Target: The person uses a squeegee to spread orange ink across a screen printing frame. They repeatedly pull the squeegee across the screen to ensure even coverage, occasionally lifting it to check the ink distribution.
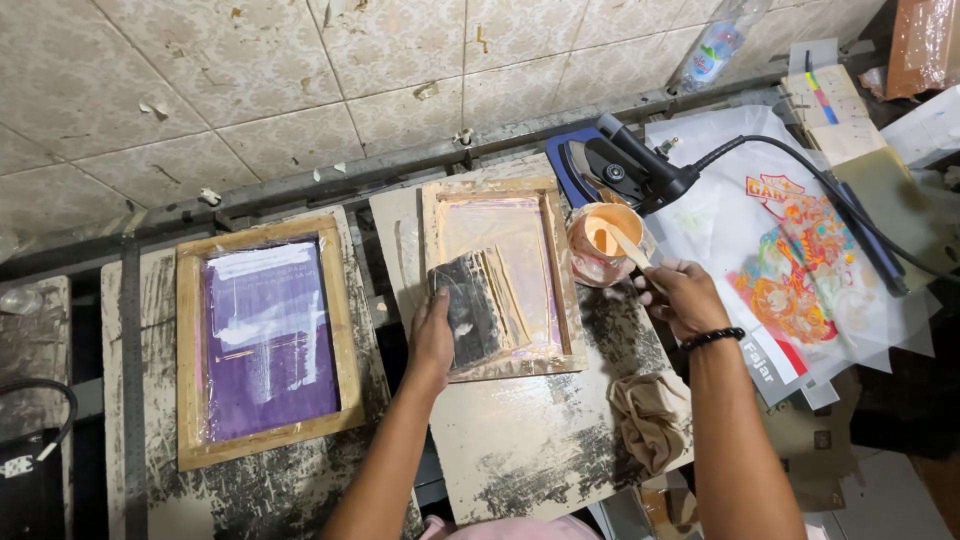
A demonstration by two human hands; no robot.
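Squeegee, a dark ink-smeared flat block (pixel 468 308), is sitting clamped in the left hand (pixel 432 338), fingers wrapping its left edge. It is lying inside the wooden-framed printing screen with pale pink mesh (pixel 560 290), touching the mesh, right of the left hand. Right hand (pixel 685 297) is closing around a pale flat wooden stirring stick (pixel 628 245); the stick is angling up-left from that hand into a small clear plastic cup of orange ink (pixel 603 243), just above the right hand's knuckles. A black beaded bracelet (pixel 712 338) is sitting on the right wrist. Left of the left hand, well apart, a second wooden-framed screen with purple mesh (pixel 268 338) is lying flat on the stained tabletop (pixel 540 450). Below the right hand, a crumpled beige rag (pixel 652 415) is resting on the tabletop. Right of the right hand, a clear plastic sheet with red-orange printed artwork (pixel 790 270) is lying flat; above it, a black and blue clothes iron (pixel 615 165) with a black cord (pixel 850 200).
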